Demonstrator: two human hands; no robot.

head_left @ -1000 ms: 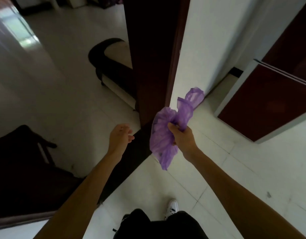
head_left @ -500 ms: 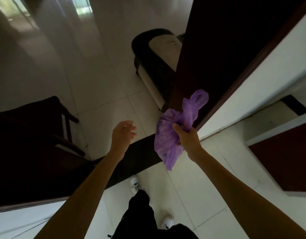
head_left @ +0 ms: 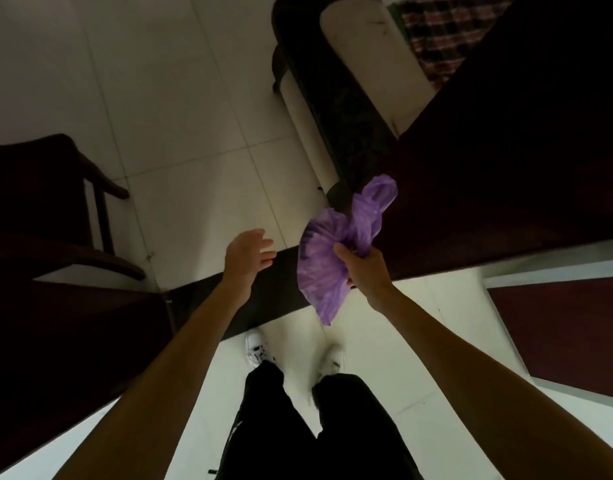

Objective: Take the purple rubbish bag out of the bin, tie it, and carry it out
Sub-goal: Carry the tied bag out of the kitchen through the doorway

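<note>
View from above of a person standing at a doorway, both bare arms reaching forward. The right hand (head_left: 364, 271) holds the purple rubbish bag (head_left: 317, 278) in the air near the middle of the scene, its fingers (head_left: 340, 251) clamped round the gathered neck; a twisted tuft of film stands up above the fist; the slack body hangs below, clear of the floor; whether the neck is knotted cannot be told. The left hand (head_left: 246, 258) hovers just left of the bag without touching it, fingers apart and relaxed, holding nothing.

Likely risks: the bag hangs just beside the edge of a dark door (head_left: 506, 150) on the right, so the thin film could catch and tear there if it swings; the hold is on the neck alone, so a loose tie or a slackened hold could let the bag drop or spill; a dark threshold strip (head_left: 281, 292) crosses the tiled floor (head_left: 194, 133) just ahead of the white shoes (head_left: 256, 348), a possible trip.

Room to move: open pale floor lies far and left through the doorway; a dark wooden chair (head_left: 56, 209) with a jutting arm bounds the left; a dark-framed bench (head_left: 364, 64) with a cream cushion narrows the far right; a red-brown panel (head_left: 568, 327) stands near right.
</note>
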